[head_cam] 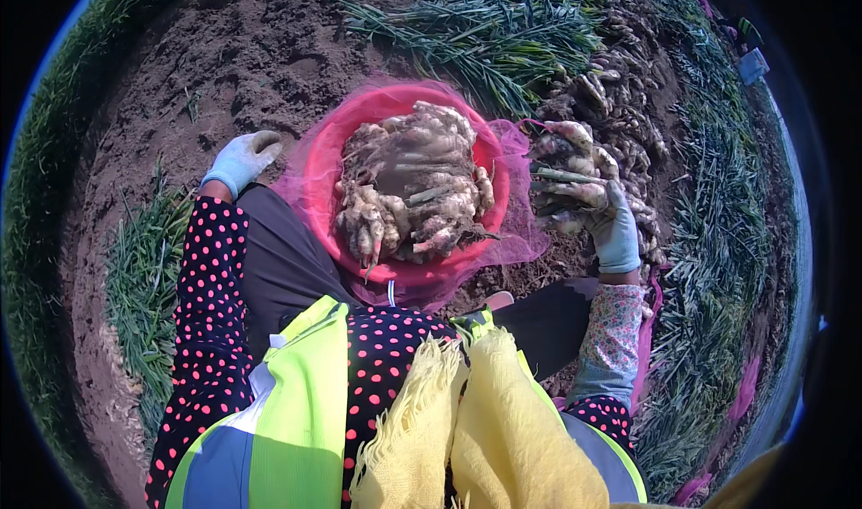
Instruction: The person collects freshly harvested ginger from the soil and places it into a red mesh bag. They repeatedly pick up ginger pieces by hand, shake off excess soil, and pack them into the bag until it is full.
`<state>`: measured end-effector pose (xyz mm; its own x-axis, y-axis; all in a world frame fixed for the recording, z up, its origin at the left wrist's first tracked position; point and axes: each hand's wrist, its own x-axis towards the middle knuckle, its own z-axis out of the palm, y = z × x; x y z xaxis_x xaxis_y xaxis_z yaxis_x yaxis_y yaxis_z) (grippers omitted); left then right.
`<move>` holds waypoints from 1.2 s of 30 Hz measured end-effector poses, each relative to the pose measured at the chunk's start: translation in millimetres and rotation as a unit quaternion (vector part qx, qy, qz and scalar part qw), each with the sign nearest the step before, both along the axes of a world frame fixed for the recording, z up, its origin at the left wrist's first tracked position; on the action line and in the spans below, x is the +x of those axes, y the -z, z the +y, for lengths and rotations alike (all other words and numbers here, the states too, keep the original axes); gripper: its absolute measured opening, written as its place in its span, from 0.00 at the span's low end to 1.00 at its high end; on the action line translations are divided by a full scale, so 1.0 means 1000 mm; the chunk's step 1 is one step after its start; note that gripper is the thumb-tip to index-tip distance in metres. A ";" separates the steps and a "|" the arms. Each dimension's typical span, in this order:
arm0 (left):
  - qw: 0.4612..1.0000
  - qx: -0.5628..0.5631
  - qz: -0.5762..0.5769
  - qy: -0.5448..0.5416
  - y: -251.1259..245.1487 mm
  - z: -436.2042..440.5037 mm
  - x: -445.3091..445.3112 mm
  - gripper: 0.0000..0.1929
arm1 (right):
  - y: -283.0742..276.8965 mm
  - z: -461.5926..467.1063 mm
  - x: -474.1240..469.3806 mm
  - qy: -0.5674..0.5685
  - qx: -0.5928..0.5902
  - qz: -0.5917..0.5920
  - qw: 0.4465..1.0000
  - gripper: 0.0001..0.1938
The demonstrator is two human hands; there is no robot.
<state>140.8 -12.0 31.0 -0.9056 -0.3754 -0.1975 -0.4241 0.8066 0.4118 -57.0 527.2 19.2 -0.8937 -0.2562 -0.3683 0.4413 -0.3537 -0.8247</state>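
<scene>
A red plastic basin (495, 219) sits before me between my legs, with a heap of fresh ginger rhizomes (431, 179) in it, soil clinging to them. Thin pink mesh netting (522, 229) is spread around and under the basin. My right hand (616, 229), in a pale glove, grips a large ginger clump (572, 165) with cut green stalks, right of the basin; its thumb lies on top, and the other fingers are mostly hidden. Over my left knee, my gloved left hand (246, 162) holds nothing I can see, its thumb and fingers slightly apart.
More ginger (626, 85) lies in a long row on the soil at right. Cut green stalks (498, 31) are piled beyond the basin, with further stalks (714, 260) along the right. Bare soil (236, 51) stretches to the upper left. Strips of pink netting (744, 388) lie at right.
</scene>
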 end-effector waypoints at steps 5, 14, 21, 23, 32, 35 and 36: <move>1.000 -0.004 0.020 0.020 -0.005 0.003 0.004 0.21 | 0.008 -0.114 0.038 -0.200 -0.165 -0.022 0.965 0.21; 0.998 0.031 0.048 0.026 0.001 -0.002 0.008 0.19 | 0.082 -0.294 0.064 -0.182 0.025 -0.086 0.979 0.14; 0.998 0.054 0.029 0.019 0.002 -0.005 0.012 0.19 | 0.119 -0.329 0.065 -0.311 0.178 -0.051 0.932 0.15; 0.998 0.048 0.021 0.023 0.003 -0.005 0.011 0.20 | 0.122 -0.321 0.062 -0.306 0.199 -0.025 0.931 0.16; 0.998 0.042 0.047 0.026 -0.002 0.002 0.012 0.20 | 0.071 -0.190 0.048 -0.292 0.067 -0.087 0.950 0.20; 0.997 -0.067 0.018 0.037 -0.008 0.011 0.006 0.21 | 0.035 -0.115 0.032 -0.240 0.152 0.001 0.959 0.18; 0.993 -0.110 -0.005 0.037 -0.011 0.014 0.005 0.21 | 0.023 -0.088 0.028 -0.212 0.153 0.030 0.965 0.18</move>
<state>145.6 2.2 41.6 -0.9309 -0.3424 -0.1270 -0.3630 0.9057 0.2190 -29.3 438.8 -4.2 -0.7542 -0.4916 -0.4353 0.4410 0.1119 -0.8905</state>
